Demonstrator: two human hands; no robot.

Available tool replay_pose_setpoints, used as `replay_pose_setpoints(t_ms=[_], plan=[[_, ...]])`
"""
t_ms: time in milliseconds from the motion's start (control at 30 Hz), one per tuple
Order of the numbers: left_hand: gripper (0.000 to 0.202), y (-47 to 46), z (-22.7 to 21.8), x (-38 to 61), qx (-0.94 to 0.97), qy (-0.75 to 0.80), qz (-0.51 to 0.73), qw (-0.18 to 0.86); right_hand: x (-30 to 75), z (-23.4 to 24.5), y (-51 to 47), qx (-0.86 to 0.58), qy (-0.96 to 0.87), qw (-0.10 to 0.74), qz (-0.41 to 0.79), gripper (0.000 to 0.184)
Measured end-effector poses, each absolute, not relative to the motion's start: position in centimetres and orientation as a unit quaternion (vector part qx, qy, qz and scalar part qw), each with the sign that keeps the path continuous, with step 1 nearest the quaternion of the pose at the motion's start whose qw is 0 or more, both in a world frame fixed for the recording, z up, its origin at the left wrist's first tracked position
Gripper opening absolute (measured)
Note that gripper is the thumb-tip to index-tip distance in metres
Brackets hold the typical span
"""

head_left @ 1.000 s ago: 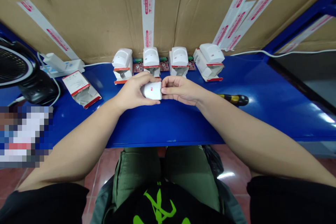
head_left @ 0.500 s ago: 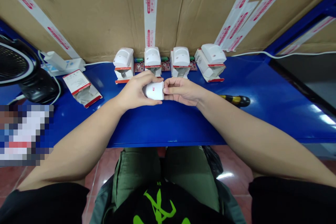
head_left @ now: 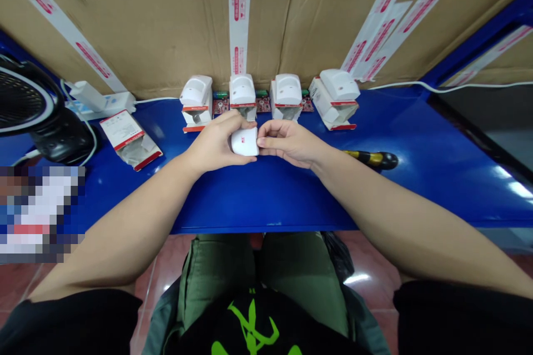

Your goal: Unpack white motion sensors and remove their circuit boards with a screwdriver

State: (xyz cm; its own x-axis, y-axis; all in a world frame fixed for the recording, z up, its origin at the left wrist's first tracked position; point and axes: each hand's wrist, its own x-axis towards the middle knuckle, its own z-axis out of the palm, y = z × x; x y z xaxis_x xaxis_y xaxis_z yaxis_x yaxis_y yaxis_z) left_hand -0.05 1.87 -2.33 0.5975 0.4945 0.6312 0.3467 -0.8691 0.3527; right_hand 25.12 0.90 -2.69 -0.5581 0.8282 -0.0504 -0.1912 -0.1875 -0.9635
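Observation:
My left hand (head_left: 214, 144) is wrapped round a small white plastic housing (head_left: 245, 141) held just above the blue table (head_left: 266, 194). My right hand (head_left: 287, 143) meets it from the right, fingers curled and pinching the housing's right edge. Behind my hands, several white sensor units (head_left: 242, 90) stand on their small red-and-white boxes in a row along the cardboard wall. Red circuit boards (head_left: 263, 104) lie between those boxes.
A black-and-yellow screwdriver (head_left: 372, 158) lies on the table to the right of my right wrist. An opened box (head_left: 130, 140) lies flat at the left. A black fan (head_left: 29, 111) and a white power strip (head_left: 97, 101) sit at far left.
The white housing has been turned slightly in my hands; both hands have stayed in nearly the same place.

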Motion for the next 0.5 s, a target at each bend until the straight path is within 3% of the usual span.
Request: replay_pose_setpoints(t_ms=[200, 500], plan=[[0.056, 1.57, -2.1, -0.03, 0.889, 0.271, 0.36, 0.079, 24.87, -2.57, 0.9, -0.305, -0.515, 0.372, 0.709, 0.055], [0.056, 1.35, -1.94, 0.22, 0.886, 0.267, 0.369, 0.088, 25.3, -2.41, 1.28, -0.27, -0.47, 0.306, 0.783, 0.058]])
